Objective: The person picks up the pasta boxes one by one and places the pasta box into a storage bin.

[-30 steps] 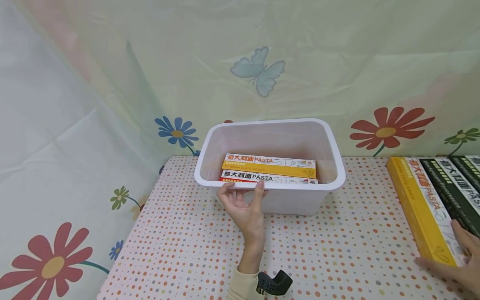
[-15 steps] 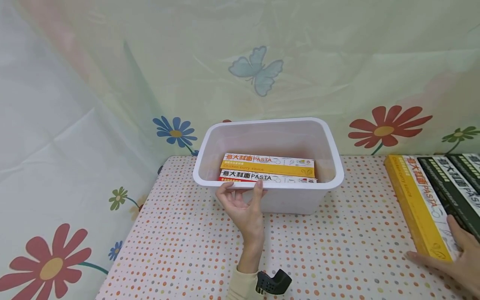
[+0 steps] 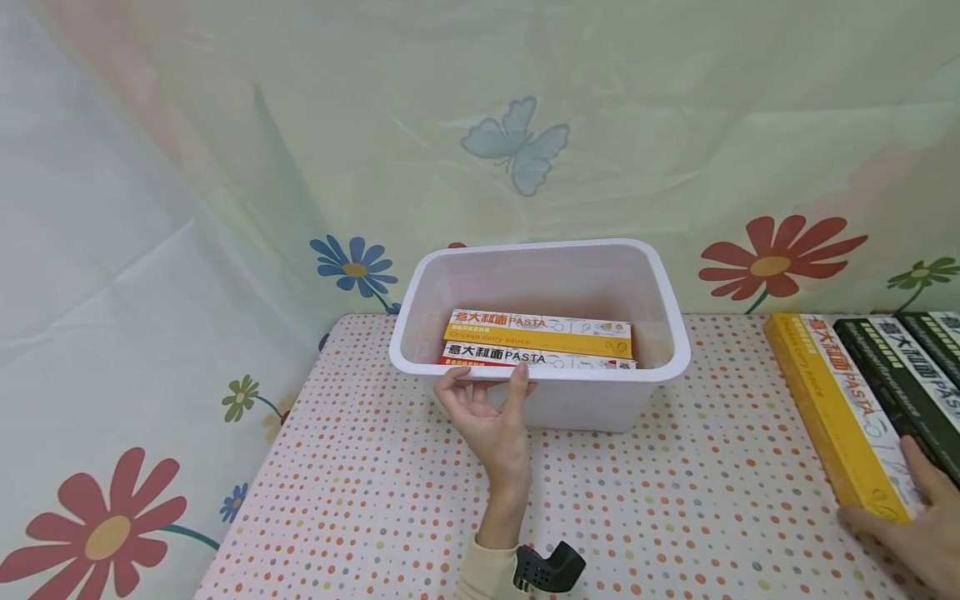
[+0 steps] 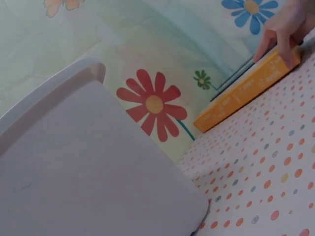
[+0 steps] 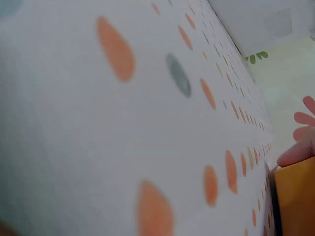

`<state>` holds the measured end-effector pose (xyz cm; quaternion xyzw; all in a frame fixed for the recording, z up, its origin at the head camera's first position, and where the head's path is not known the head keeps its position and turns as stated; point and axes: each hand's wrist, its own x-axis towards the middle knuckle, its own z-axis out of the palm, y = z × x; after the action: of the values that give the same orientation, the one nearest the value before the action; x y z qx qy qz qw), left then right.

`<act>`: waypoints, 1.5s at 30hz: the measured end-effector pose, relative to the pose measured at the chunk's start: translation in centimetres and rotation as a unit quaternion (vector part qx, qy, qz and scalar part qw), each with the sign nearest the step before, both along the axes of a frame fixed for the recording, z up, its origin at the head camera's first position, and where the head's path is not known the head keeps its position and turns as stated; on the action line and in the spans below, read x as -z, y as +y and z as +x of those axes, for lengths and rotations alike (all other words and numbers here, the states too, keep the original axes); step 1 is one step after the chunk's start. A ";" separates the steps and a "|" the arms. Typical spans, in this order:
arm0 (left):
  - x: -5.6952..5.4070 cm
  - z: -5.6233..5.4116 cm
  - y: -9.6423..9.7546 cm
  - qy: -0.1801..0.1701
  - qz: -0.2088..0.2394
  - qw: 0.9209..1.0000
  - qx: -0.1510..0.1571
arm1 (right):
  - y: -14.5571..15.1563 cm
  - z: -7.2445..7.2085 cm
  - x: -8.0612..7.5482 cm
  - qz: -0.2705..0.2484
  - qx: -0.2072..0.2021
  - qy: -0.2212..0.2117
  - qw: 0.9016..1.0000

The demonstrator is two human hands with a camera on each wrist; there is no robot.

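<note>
At the front rim of a white plastic bin (image 3: 585, 407), my left hand (image 3: 491, 429) grips the edge, thumb over the rim and fingers below it. Inside the bin lie a yellow-and-white pasta box (image 3: 547, 340) and, nearer the front, a red-and-white pasta box (image 3: 573, 361). Far to the right, my right hand (image 3: 918, 525) holds the near end of another yellow pasta box (image 3: 828, 408), thumb on its left side. The left wrist view shows that hand (image 4: 285, 29) pinching the box's end (image 4: 246, 91). Only a fingertip (image 5: 298, 152) and an orange-yellow side show in the right wrist view.
Dark green pasta boxes (image 3: 900, 375) lie right beside the held yellow box, running off the right edge. A dotted cloth (image 3: 675, 500) covers the table. Behind the bin hangs a flowered backdrop (image 3: 622, 167), which also closes off the left side.
The far end of the yellow box in my right hand has shifted slightly left, opening a small gap from the dark green boxes. My left hand and the bin stay in place.
</note>
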<state>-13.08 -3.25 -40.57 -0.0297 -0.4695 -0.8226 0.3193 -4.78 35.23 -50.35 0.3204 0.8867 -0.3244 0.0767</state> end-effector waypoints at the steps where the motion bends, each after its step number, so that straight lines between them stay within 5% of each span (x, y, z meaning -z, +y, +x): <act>1: 0.0 0.0 0.0 -0.001 0.000 1.000 -0.001 | 0.0 0.0 0.1 -0.003 0.005 0.005 1.000; 9: 0.0 0.0 0.0 0.005 -0.004 1.000 -0.004 | -1.3 0.2 -1.2 -0.016 0.012 0.029 0.999; 14: 0.0 0.0 -0.1 0.007 -0.008 1.000 -0.004 | -2.3 1.1 -2.2 0.027 -0.021 0.093 0.995; 20: -0.1 0.0 -0.2 0.007 -0.010 1.000 -0.010 | -3.3 2.0 -4.7 0.075 -0.099 0.195 0.973; 26: 0.0 -0.1 -0.1 0.005 -0.003 1.000 -0.008 | -4.5 1.7 -7.4 0.056 -0.150 0.269 0.950; 36: 0.4 -0.2 0.1 0.007 -0.008 1.000 0.000 | -7.9 -1.5 -12.1 -0.014 -0.249 0.310 0.918; 42: 0.4 -0.2 0.1 0.011 -0.010 1.000 -0.003 | -8.7 -5.5 -14.7 -0.022 -0.337 0.308 0.889; 45: 0.5 -0.2 0.1 0.015 -0.011 1.000 -0.003 | -9.0 -7.9 -16.2 -0.035 -0.386 0.321 0.864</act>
<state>-13.32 -3.15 -41.06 -0.0440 -0.4736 -0.8159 0.3286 -12.67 26.24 -34.15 -0.1719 0.9033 -0.3844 -0.0818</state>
